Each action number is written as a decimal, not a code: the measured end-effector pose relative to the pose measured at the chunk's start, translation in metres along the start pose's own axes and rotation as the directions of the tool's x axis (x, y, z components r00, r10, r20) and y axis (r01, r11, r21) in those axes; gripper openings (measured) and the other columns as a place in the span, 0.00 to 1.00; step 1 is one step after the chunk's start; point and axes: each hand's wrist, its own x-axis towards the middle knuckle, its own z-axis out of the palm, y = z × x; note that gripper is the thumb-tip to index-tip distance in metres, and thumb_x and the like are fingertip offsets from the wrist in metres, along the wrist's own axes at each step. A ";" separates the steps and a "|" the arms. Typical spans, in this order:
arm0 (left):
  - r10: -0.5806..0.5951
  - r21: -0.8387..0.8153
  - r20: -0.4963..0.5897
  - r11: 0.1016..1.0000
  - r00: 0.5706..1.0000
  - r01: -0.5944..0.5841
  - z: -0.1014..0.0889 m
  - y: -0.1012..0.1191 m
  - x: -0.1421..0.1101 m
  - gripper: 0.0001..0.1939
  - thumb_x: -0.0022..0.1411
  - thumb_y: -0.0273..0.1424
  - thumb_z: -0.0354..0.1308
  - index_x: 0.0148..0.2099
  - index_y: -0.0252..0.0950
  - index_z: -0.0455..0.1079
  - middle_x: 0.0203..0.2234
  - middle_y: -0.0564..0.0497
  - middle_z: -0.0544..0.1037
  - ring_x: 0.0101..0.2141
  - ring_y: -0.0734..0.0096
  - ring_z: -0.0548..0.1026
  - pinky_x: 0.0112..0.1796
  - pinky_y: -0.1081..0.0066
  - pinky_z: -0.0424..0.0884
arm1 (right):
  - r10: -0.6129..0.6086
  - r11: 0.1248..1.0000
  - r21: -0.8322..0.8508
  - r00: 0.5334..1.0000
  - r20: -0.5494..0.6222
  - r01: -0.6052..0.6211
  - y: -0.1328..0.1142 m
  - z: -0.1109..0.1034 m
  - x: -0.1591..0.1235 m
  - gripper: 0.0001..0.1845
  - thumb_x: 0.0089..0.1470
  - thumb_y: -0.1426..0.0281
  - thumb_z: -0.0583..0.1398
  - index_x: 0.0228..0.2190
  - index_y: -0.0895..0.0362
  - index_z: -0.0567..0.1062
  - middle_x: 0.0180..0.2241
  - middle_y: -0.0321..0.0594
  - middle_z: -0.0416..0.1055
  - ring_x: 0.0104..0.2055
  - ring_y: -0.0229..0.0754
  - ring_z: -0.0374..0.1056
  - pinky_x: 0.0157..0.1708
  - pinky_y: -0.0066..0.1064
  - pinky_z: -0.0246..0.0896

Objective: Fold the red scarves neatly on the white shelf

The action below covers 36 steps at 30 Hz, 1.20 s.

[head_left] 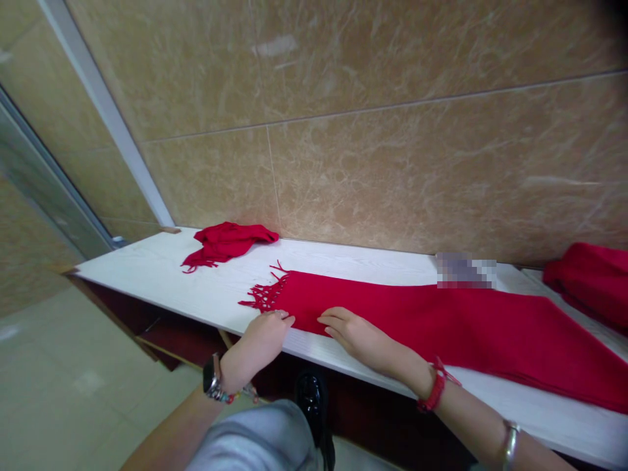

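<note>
The left hand [268,332] is set at the fringed end of the scarf [441,327], its grip unclear; the right hand [356,332] is laid, fingers loosely extended, on the near edge. The scarf is spread along the counter [147,268]; straightening seems in hand, an even edge called for next.

A plain red scarf [441,327] lies flat and lengthwise along the white tabletop [147,275], its long sides running left to right. The left end finishes in a knotted, netlike fringe [265,296], the loose strands splayed unevenly. The cloth is mostly smooth, with soft shallow ripples toward the right, where layered edges show along the near side and the far end leaves the view.
</note>
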 end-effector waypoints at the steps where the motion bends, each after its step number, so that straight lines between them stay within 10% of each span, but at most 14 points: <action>1: -0.001 0.000 0.016 1.000 1.000 0.001 -0.004 0.003 -0.003 0.22 0.56 0.14 0.44 0.51 0.30 0.66 0.44 0.40 0.73 0.46 0.62 0.71 0.46 0.65 0.66 | -0.031 0.999 0.020 0.999 0.024 0.031 0.000 -0.001 0.006 0.18 0.59 0.74 0.48 0.48 0.64 0.70 0.47 0.49 0.69 0.50 0.42 0.62 0.51 0.33 0.58; 7: 0.003 -0.034 0.079 0.999 0.997 -0.001 -0.020 0.007 -0.013 0.24 0.56 0.14 0.41 0.53 0.31 0.65 0.47 0.40 0.71 0.48 0.62 0.69 0.48 0.64 0.65 | -0.215 0.971 0.134 0.967 0.140 0.197 0.008 0.006 0.041 0.19 0.60 0.69 0.48 0.47 0.60 0.71 0.50 0.45 0.67 0.52 0.40 0.61 0.54 0.32 0.54; 15: -0.030 -0.003 0.122 1.000 0.992 0.031 -0.028 0.011 -0.012 0.24 0.55 0.14 0.42 0.52 0.30 0.66 0.44 0.39 0.72 0.48 0.59 0.68 0.47 0.61 0.64 | -0.076 0.997 0.026 0.961 0.267 0.072 0.058 0.019 0.055 0.24 0.61 0.61 0.44 0.56 0.54 0.59 0.60 0.43 0.53 0.62 0.43 0.45 0.59 0.43 0.40; 24: -0.010 -0.039 0.167 0.999 0.986 0.016 -0.029 0.009 -0.013 0.24 0.57 0.15 0.42 0.53 0.31 0.65 0.41 0.39 0.74 0.42 0.59 0.72 0.42 0.61 0.68 | -0.170 0.984 0.110 0.910 0.378 0.139 0.030 0.027 0.089 0.25 0.62 0.62 0.41 0.59 0.50 0.53 0.62 0.34 0.46 0.64 0.42 0.36 0.60 0.48 0.30; 36: -0.052 -0.009 0.101 0.999 0.994 0.053 -0.025 0.012 0.002 0.18 0.58 0.16 0.42 0.44 0.30 0.70 0.34 0.41 0.75 0.37 0.58 0.74 0.39 0.60 0.69 | 0.216 0.971 -0.152 0.949 0.229 -0.185 0.090 0.002 0.074 0.28 0.61 0.62 0.42 0.60 0.57 0.49 0.63 0.43 0.42 0.63 0.49 0.38 0.59 0.51 0.34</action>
